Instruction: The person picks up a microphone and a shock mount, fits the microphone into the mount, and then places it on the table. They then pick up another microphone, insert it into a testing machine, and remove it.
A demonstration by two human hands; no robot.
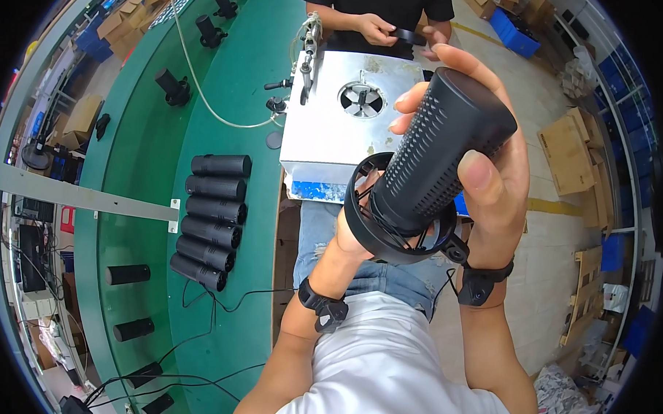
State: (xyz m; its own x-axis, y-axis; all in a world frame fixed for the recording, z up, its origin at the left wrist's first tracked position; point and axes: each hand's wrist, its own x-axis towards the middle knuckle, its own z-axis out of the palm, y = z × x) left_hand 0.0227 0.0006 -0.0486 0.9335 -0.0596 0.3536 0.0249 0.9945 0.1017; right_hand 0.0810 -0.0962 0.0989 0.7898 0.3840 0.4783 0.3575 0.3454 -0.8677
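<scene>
Up close on the right is a black microphone (446,144) with a perforated cylindrical body, tilted with its rounded end up toward the far right. My right hand (507,186) is closed around that upper end, thumb on the near side and fingers on the far side. The microphone's lower end sits inside a black ring-shaped shock mount (410,254) strung with thin cords. My left hand (349,232) grips the shock mount from its left and underside; most of its fingers are hidden behind the ring.
Several black cylinders (211,229) lie in a row on the green workbench (253,268), left of my hands. Ahead stands a metal box fixture (318,127) with a round opening. Across it, a co-worker's hands (376,30) hold a black ring. Black cables (204,314) trail over the bench.
</scene>
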